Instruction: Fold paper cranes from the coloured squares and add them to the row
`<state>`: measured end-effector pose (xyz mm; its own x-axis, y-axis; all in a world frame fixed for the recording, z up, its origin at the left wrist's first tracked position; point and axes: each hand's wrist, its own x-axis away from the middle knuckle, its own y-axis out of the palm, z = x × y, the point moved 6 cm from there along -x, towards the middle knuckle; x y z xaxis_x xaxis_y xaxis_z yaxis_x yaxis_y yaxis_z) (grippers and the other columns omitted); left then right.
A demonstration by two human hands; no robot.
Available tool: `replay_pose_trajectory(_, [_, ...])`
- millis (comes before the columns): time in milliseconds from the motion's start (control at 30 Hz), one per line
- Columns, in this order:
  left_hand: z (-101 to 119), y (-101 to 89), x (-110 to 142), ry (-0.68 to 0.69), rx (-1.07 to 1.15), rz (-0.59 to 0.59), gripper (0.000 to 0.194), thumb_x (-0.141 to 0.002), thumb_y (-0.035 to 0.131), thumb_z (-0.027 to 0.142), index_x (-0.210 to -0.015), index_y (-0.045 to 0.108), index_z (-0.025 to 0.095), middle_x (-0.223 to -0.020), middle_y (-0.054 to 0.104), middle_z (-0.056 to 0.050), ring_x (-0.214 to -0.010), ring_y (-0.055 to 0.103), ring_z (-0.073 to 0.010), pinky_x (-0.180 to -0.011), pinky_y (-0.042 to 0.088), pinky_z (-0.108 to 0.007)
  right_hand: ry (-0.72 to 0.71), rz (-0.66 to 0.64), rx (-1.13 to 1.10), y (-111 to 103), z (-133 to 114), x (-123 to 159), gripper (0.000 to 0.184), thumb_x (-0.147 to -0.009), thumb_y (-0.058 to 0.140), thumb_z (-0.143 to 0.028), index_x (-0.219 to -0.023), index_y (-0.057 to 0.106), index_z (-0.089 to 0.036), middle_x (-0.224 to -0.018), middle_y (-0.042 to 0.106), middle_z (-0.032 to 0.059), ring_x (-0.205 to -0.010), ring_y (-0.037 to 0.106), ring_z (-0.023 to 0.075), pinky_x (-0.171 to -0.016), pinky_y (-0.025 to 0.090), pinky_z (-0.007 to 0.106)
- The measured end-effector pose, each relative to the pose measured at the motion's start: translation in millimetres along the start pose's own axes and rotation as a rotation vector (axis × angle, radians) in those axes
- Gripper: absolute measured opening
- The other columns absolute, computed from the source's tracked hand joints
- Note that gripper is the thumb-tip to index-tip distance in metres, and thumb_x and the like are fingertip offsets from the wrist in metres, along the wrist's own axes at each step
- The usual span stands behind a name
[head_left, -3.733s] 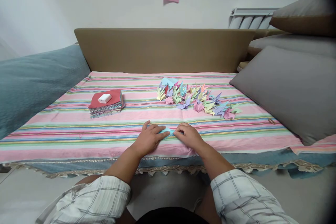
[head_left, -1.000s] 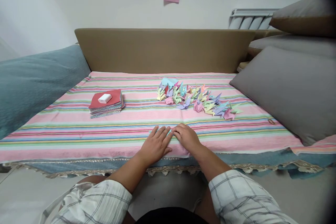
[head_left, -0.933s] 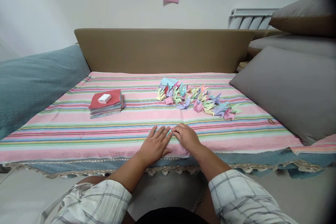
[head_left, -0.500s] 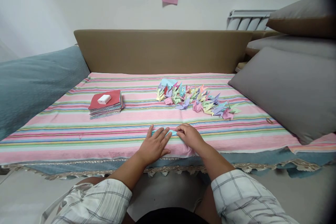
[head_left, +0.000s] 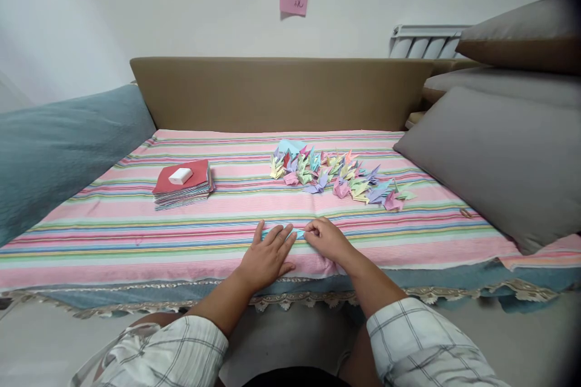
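My left hand (head_left: 267, 252) lies flat with fingers stretched out, pressing down on a small light-blue folded paper (head_left: 298, 233) near the front edge of the striped pink cloth (head_left: 136, 236). Only a tip of that paper shows between my hands. My right hand (head_left: 327, 239) is curled, its fingertips pinching the paper's right end. Farther back, a pile of several pastel paper cranes (head_left: 333, 176) is spread across the cloth.
A stack of coloured paper squares (head_left: 184, 184) with a small white box (head_left: 180, 176) on top sits at the left. Grey cushions (head_left: 494, 157) rise on the right, a teal cushion (head_left: 59, 145) on the left, a tan backrest (head_left: 281, 91) behind.
My left hand turned from a bent grip to lying flat on the paper. The right hand stayed pinched on its end. The camera tilted up slightly.
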<state>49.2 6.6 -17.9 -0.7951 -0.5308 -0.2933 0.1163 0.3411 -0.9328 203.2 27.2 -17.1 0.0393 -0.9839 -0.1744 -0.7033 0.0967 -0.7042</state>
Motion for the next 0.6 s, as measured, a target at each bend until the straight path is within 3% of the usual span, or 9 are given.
replay_pose_trajectory(267, [0.1,-1.6,0.7,-0.006,-0.010,0.020,0.065,-0.081,0.047,0.056,-0.136,0.036,0.024,-0.140,0.041,-0.010,-0.122,0.041,-0.0288,-0.108,0.007,-0.057,-0.041,0.071,0.006,0.0,-4.3,-0.1,0.010,-0.077,0.056,-0.020,-0.071,0.064,-0.019,-0.077,0.059,0.0013,-0.076,0.053,0.0140,-0.069,0.039,0.025])
replay_pose_trajectory(600, [-1.2,-1.1,1.4,-0.011,0.010,0.028,0.063,-0.082,0.045,0.057,-0.136,0.036,0.024,-0.139,0.042,-0.009,-0.122,0.041,-0.0269,-0.108,0.005,-0.056,-0.035,0.042,0.065,3.5,-5.1,-0.9,0.010,-0.079,0.055,-0.018,-0.071,0.061,-0.018,-0.078,0.058,0.0020,-0.079,0.053,0.0145,-0.071,0.039,0.025])
